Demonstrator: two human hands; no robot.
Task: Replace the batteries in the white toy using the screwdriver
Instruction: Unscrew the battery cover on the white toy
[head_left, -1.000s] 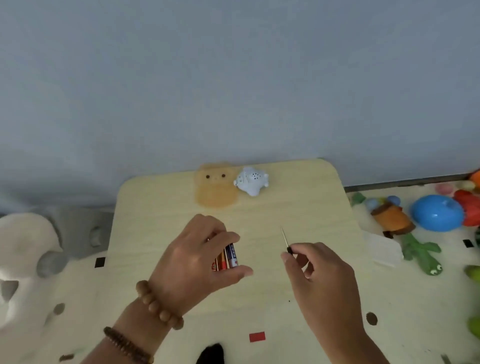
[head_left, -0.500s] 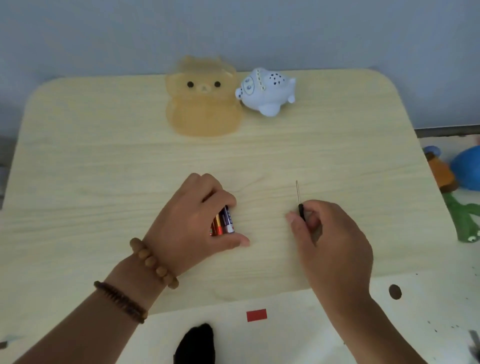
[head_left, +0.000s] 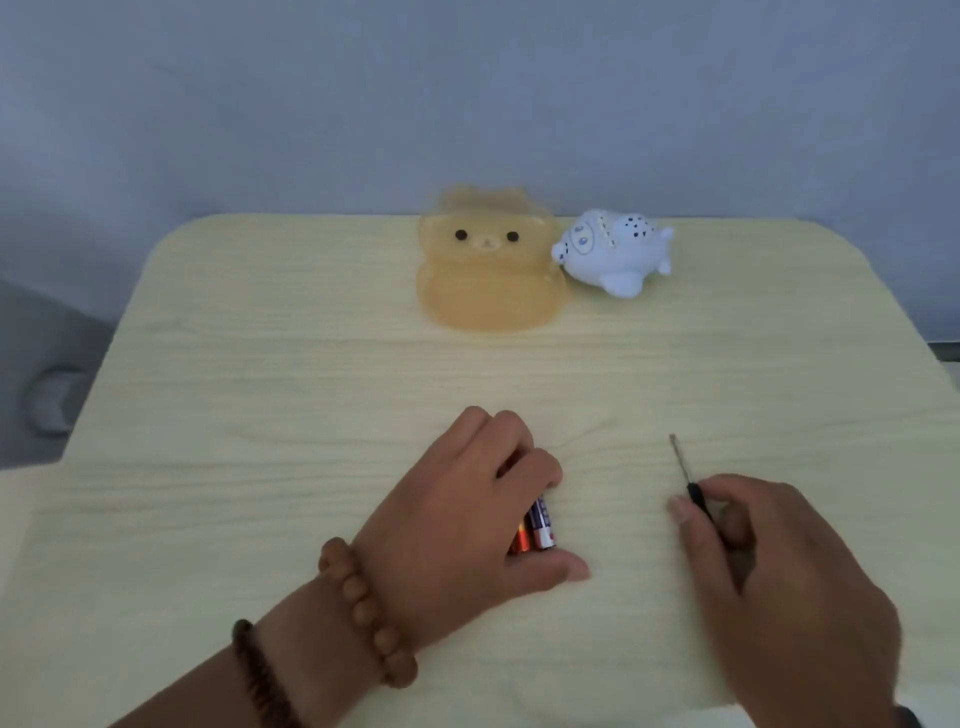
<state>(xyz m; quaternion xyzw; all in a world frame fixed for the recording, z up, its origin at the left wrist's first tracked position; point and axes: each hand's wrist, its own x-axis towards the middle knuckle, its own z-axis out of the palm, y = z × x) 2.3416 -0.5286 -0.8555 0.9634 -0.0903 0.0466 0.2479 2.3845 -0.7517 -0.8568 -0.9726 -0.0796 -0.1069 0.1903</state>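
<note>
The white toy (head_left: 613, 252), shaped like a small spotted animal, lies at the far edge of the light wooden table (head_left: 311, 395). My left hand (head_left: 467, 514) rests low on the table near the front and grips a few batteries (head_left: 537, 527), whose orange and purple ends show under the fingers. To its right, my right hand (head_left: 769, 582) pinches the black handle of a thin screwdriver (head_left: 683, 467), with the metal tip pointing away from me toward the toy. Both hands are well short of the toy.
A translucent orange bear-shaped piece (head_left: 485, 265) stands just left of the white toy, touching it. A grey wall rises behind the table. A grey soft object (head_left: 47, 395) sits off the table's left edge.
My view has dropped and moved closer to the table. Both hands have lowered to the tabletop, still holding the batteries and the screwdriver. The toy has not moved.
</note>
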